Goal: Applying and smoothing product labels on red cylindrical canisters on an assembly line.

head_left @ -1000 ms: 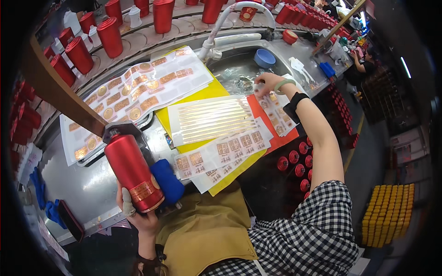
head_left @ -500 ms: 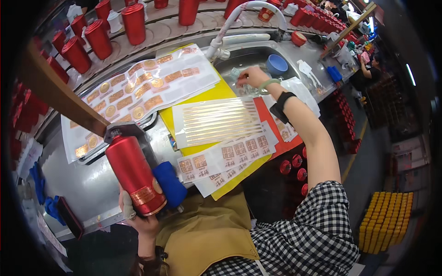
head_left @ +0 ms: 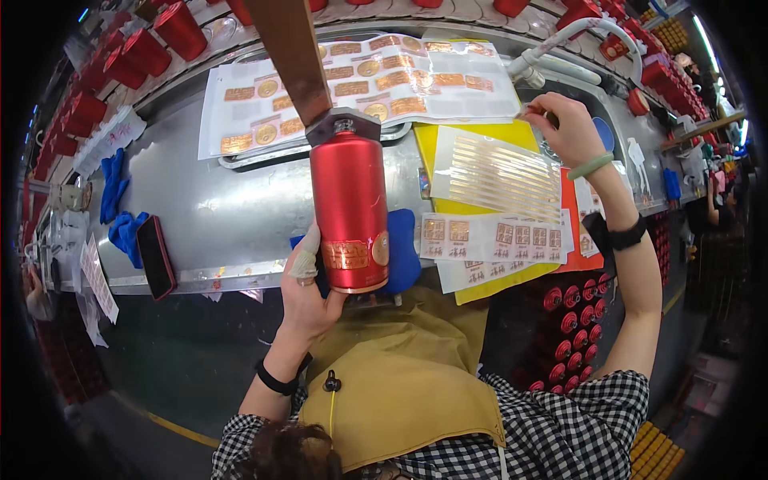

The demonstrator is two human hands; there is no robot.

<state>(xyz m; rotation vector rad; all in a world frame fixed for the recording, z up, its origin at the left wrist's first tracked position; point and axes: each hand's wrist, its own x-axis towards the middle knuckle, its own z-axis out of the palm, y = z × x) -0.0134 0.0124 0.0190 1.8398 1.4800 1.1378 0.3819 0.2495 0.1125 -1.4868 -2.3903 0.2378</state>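
A shiny red bottle with a gold label band and a round gold seal near its lower end hangs at a slant from a dark holder on a wooden bar. Around its lower end is my left hand, with pale covers on some fingers. My right hand is closed in a pinch beside the right edge of the big sheet of gold decals. What its fingertips hold is too small to make out. Below it lie a sheet of gold strips and sheets of small square decals.
A yellow sheet lies under the decals. A blue cloth is behind the bottle. The tap arches over a sink with a blue bowl. A phone and blue gloves lie left. Red bottles line the back.
My view has swung left. My right hand has come out of the sink to the decal sheet's edge. The red bottle stands more upright in view, my left hand still on its lower end.
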